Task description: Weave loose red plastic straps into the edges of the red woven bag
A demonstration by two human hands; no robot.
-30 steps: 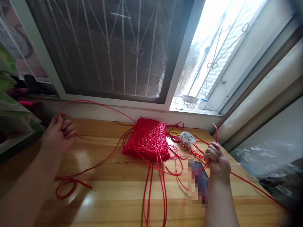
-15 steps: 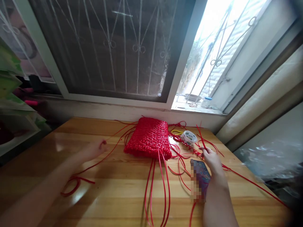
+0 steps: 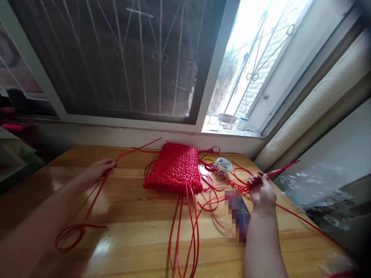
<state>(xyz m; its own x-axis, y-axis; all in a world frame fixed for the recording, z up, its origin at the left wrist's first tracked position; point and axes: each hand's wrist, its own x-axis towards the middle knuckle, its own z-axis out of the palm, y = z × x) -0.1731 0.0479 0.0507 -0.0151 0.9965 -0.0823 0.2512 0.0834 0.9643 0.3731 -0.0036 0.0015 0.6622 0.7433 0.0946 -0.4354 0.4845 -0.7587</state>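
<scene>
A red woven basket [image 3: 175, 168] lies in the middle of the wooden table, with long loose red strands trailing from its near edge. Left of it, my left hand [image 3: 104, 168] is closed around a red strand; one end runs toward the basket and another hangs down to the table. At the right, my right hand [image 3: 263, 189] grips red strands whose tips point up and right. A braided red length [image 3: 232, 184] runs from that hand back toward the basket. A coiled red strand [image 3: 71, 237] rests on the table below my left hand.
A white tape roll [image 3: 222, 166] stands right of the basket by a yellow loop [image 3: 209, 159]. A phone [image 3: 240, 216], partly blurred out, lies beside my right forearm. Clear plastic bags [image 3: 321, 197] are past the table's right edge. A barred window [image 3: 139, 69] rises behind.
My left hand has gripped the strand and lifted part of it. My right hand has closed more on its strands, whose tips now point right. The view has shifted slightly right.
</scene>
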